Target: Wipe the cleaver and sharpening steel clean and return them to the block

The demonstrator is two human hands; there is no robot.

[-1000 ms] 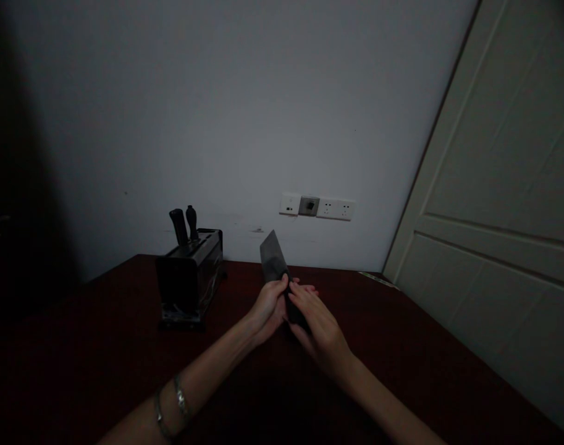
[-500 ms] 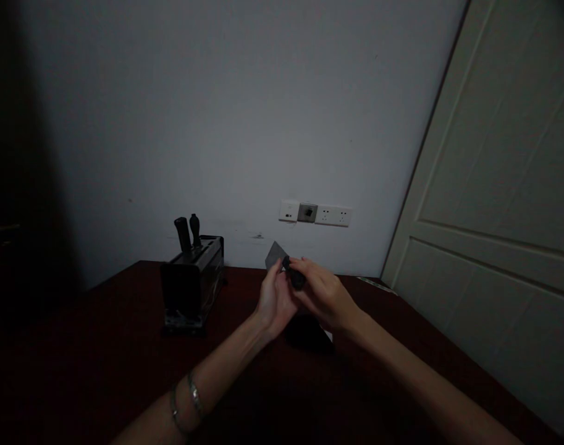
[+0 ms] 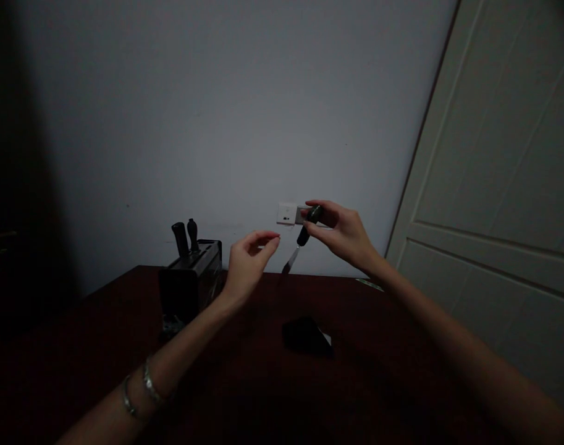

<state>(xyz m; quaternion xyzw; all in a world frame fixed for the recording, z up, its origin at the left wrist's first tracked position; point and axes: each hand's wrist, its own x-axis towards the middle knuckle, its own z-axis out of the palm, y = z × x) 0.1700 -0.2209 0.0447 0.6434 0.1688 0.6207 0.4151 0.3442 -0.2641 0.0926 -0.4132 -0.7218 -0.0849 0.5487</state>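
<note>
Our hands were apart in the air, well above the table (image 3: 378,371). The right hand (image 3: 344,232) had fingers and thumb closed around the handle of the knife (image 3: 304,236), whose blade slanted down and to the left, its tip fading into the dark. The left hand (image 3: 244,262), just beside the blade, had thumb and fingers curved toward each other around a gap, and we saw nothing in it.

We judged the step in hand to be handling the knife one-handed. The next move, we thought, called for a steady right wrist and for left fingers kept off the blade.

Below the hands lay a black object (image 3: 304,335) with a pale patch at its right side; we could not tell what it was. Left of the left hand stood a black holder (image 3: 180,290) with two dark handles (image 3: 192,232) upright in its top, its near part crowded by our forearm in view.

Beyond both hands, the table's far edge met the wall (image 3: 217,123); to the right, its side ran along a pale door (image 3: 485,259). The freest room for moving seemed to be above the hands.
</note>
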